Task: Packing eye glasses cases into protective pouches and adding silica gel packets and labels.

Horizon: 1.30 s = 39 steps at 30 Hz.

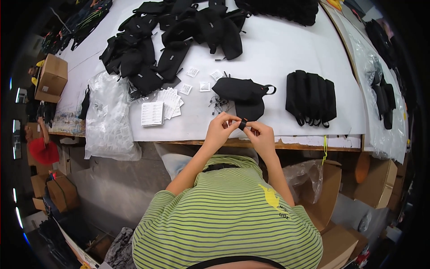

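Observation:
My left hand (pixel 221 128) and my right hand (pixel 261 137) meet at the table's front edge, both with fingers pinched. Between them is a short black strap loop (pixel 242 124), which looks joined to the black pouch (pixel 250 108) just beyond, though the fingers partly cover the join. Across that pouch lies another black pouch (pixel 239 89) with a loop at its right end. Thin black cords (pixel 219 104) are bunched to the left of the two pouches. Small white square packets (pixel 204 86) are scattered farther left.
Many black pouches (pixel 172 58) are heaped at the back left. A row of black pouches (pixel 310 98) stands at right. White leaflets (pixel 152 114) lie beside a clear plastic bag pile (pixel 109 119). Cardboard boxes (pixel 333 190) sit below the table. A person in red (pixel 42 150) is far left.

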Motion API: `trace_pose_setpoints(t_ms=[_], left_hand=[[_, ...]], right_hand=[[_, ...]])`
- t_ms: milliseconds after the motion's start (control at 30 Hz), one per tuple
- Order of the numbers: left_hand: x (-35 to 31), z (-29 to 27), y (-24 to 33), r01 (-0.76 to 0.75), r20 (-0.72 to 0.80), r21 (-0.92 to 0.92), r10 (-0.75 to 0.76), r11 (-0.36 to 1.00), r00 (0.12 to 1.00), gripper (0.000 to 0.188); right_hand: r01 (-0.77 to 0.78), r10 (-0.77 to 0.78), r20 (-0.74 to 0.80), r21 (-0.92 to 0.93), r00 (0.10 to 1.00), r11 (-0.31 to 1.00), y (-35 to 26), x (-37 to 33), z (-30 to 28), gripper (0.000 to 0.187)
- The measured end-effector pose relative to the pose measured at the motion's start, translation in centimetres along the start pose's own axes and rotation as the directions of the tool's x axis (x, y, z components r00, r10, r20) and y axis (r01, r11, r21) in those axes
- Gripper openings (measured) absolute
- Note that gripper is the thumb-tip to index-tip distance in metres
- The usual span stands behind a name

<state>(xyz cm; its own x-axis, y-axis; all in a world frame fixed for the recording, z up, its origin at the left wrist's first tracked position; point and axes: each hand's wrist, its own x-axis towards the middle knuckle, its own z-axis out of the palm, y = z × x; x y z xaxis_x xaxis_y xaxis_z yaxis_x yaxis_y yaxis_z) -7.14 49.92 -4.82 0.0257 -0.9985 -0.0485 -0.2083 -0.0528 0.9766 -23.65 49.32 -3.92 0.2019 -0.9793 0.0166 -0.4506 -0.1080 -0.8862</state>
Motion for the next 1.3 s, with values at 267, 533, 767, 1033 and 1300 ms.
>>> trace_pose_setpoints(t_ms=[267, 533, 767, 1033, 1300], left_hand=[[-0.7, -1.9, -1.1, 0.023, 0.013, -0.017, -0.023, 1.0, 1.0, 0.014], [-0.8, -2.1, -2.1, -0.145, -0.202, -0.314, 0.083, 0.939, 0.976, 0.012], [-1.0, -3.1, 0.4, 0.103, 0.162, -0.605, -0.004, 0.789, 0.987, 0.012], [-1.5, -1.8, 0.9, 0.08, 0.127, -0.425, -0.028, 0.902, 0.991, 0.012], [-1.9, -1.2, 1.1, 0.054, 0.003, -0.379, -0.057, 0.924, 0.998, 0.013]], right_hand=[[0.1, -0.103, -0.071, -0.044, 0.992, 0.994, -0.7, -0.5, 2.5, 0.008], [-0.164, 0.112, 0.125, 0.569, 0.986, 0.806, -1.4, 0.1, 2.0, 0.009], [-0.228, 0.131, 0.194, 0.653, 0.972, 0.722, -1.6, 0.3, -0.3, 0.011], [-0.214, 0.198, 0.103, 0.691, 0.975, 0.691, -2.3, -0.2, 0.8, 0.012], [-0.185, 0.253, 0.006, 0.701, 0.967, 0.688, -2.4, -0.1, 2.1, 0.012]])
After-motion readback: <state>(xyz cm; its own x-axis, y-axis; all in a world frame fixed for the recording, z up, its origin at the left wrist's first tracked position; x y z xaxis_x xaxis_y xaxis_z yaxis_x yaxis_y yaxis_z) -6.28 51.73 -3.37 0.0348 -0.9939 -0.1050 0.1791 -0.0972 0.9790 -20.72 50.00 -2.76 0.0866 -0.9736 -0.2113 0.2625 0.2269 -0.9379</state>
